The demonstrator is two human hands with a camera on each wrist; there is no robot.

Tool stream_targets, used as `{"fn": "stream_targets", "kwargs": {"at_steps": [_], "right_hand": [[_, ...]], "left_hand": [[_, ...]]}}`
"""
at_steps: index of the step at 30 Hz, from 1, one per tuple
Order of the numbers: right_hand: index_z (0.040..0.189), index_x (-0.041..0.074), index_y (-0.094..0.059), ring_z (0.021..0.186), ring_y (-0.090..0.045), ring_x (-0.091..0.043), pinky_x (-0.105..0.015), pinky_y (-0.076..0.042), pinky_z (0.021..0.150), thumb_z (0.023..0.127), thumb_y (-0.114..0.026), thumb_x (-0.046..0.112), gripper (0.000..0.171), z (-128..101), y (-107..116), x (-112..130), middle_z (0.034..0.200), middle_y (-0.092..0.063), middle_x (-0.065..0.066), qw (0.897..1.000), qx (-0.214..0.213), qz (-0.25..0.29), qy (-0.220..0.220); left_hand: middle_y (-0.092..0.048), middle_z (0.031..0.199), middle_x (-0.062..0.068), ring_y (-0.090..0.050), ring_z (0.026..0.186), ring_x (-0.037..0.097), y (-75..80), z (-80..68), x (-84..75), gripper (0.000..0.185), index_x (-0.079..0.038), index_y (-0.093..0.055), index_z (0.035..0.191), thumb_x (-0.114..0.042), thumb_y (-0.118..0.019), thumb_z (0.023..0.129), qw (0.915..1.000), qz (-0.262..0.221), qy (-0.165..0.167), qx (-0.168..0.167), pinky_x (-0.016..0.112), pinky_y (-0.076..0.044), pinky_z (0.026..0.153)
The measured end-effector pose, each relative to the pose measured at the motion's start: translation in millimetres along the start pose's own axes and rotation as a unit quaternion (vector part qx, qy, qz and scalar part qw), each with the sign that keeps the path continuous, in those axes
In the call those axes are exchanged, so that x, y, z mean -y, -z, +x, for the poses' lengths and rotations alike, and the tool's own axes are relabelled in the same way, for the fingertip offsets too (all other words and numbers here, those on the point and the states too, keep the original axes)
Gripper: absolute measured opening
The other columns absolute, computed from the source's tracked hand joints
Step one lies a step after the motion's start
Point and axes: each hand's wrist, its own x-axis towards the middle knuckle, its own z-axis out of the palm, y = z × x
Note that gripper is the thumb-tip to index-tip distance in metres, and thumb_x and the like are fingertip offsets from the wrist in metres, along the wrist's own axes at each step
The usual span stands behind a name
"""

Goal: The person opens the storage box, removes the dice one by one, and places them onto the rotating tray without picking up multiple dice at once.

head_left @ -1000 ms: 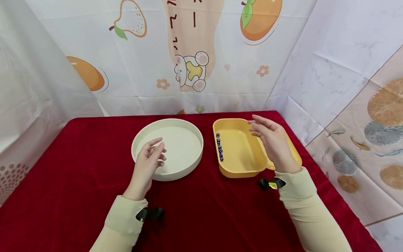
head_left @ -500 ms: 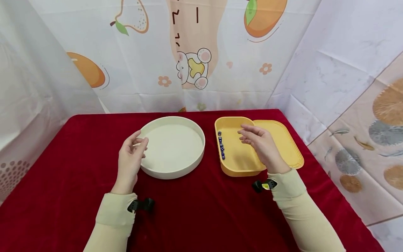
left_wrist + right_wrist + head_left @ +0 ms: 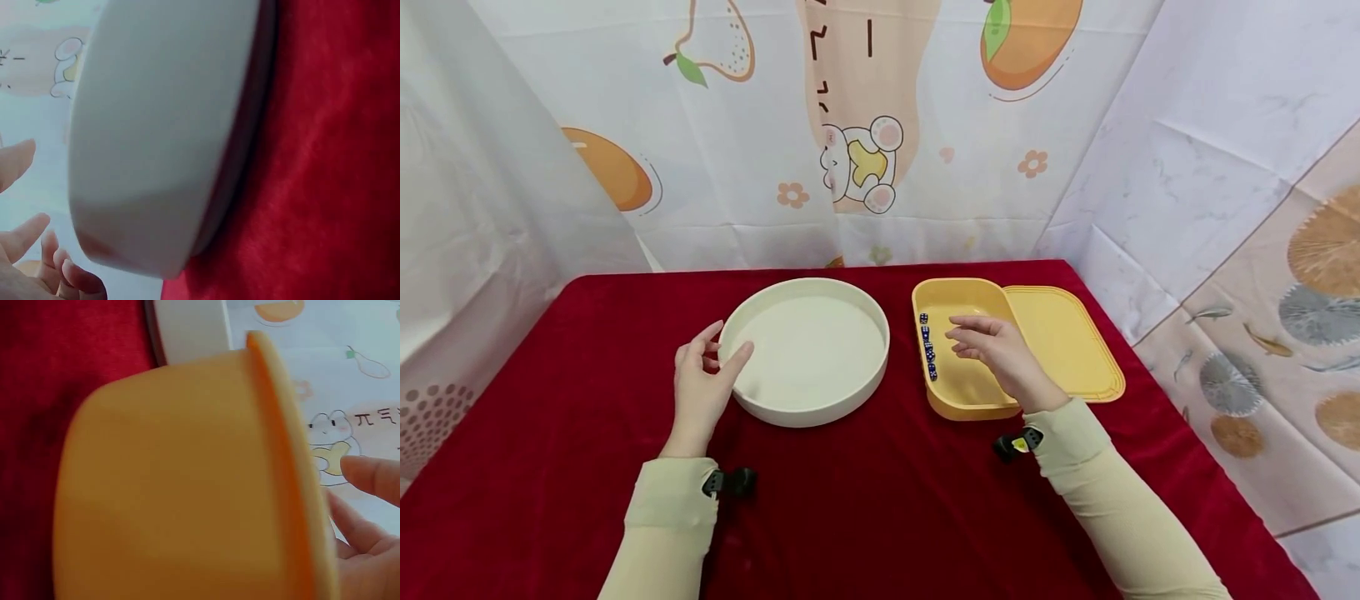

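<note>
A round cream tray (image 3: 808, 354) with a low wall lies on the table. By its left rim is my left hand (image 3: 702, 387), thumb and fingers spread, with nothing between them; whether it touches the rim I cannot tell. My right hand (image 3: 1000, 354) is over the yellow box (image 3: 970, 410), its fingers loosely bent and holding nothing. Several blue dice (image 3: 928, 352) with white dots stand in a row along the box's left inner side. Both wrist views show the outer walls of the tray (image 3: 156, 125) and the box (image 3: 169, 475), with fingers beside them.
A flat yellow lid (image 3: 1067, 342) lies at the right of the box, partly behind it. Red cloth (image 3: 865, 500) covers the table. A printed curtain (image 3: 737, 167) hangs behind the table's far edge, and more sheeting hangs at both sides.
My left hand has moved left from over the tray to its left rim, thumb and fingers spreading. My right hand has moved left and nearer, farther over the box. The dice have stayed put.
</note>
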Motion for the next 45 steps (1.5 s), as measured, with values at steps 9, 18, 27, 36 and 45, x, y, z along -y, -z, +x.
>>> {"fn": "stream_targets", "kwargs": {"at_steps": [9, 18, 27, 36, 45], "right_hand": [[0.134, -0.016, -0.049, 0.082, -0.064, -0.014, -0.024, -0.055, 0.081, 0.095, -0.06, 0.007, 0.047, 9, -6, -11, 0.123, -0.063, -0.021, 0.997, 0.011, -0.065, -0.033], [0.13, -0.017, -0.053, 0.078, -0.063, -0.012, -0.027, -0.055, 0.078, 0.095, -0.06, 0.006, 0.042, 12, -8, -20, 0.119, -0.065, -0.023, 0.992, 0.041, -0.095, -0.068], [0.129, -0.017, -0.054, 0.073, -0.058, -0.009, -0.021, -0.05, 0.067, 0.094, -0.058, 0.004, 0.041, 12, -10, -25, 0.094, -0.064, -0.005, 0.988, 0.068, -0.103, -0.099], [0.13, -0.015, -0.054, 0.069, -0.055, -0.01, -0.023, -0.048, 0.065, 0.095, -0.057, 0.004, 0.039, 14, -10, -27, 0.078, -0.061, -0.002, 0.982, 0.082, -0.121, -0.123], [0.127, -0.011, -0.058, 0.073, -0.06, -0.01, -0.024, -0.051, 0.071, 0.094, -0.061, 0.004, 0.037, 18, -10, -32, 0.085, -0.065, 0.0, 0.971, 0.101, -0.16, -0.143]], "left_hand": [[-0.036, 0.114, 0.009, -0.037, 0.092, 0.015, -0.7, 5.3, 8.9, 0.083, -0.017, -0.033, 0.155, -0.039, -0.075, 0.086, 0.9981, 0.036, 0.028, 0.042, 0.021, -0.035, 0.076], [-0.035, 0.117, 0.014, -0.035, 0.1, 0.016, 2.5, 9.1, 17.7, 0.101, -0.018, -0.013, 0.16, -0.048, -0.074, 0.085, 0.9914, 0.071, 0.052, 0.097, 0.024, -0.036, 0.077], [-0.019, 0.15, 0.027, -0.033, 0.135, 0.036, 6.2, 12.6, 24.9, 0.111, -0.019, 0.0, 0.161, -0.054, -0.072, 0.085, 0.9832, 0.063, 0.064, 0.158, 0.047, -0.036, 0.109], [0.003, 0.166, 0.017, -0.005, 0.152, 0.039, 9.0, 15.8, 30.1, 0.116, -0.023, 0.009, 0.16, -0.056, -0.072, 0.084, 0.9766, 0.059, 0.066, 0.196, 0.062, -0.019, 0.117], [0.006, 0.166, 0.017, -0.004, 0.152, 0.039, 11.6, 16.9, 32.5, 0.119, -0.027, 0.014, 0.159, -0.056, -0.073, 0.083, 0.9723, 0.066, 0.06, 0.216, 0.064, -0.019, 0.116]]}}
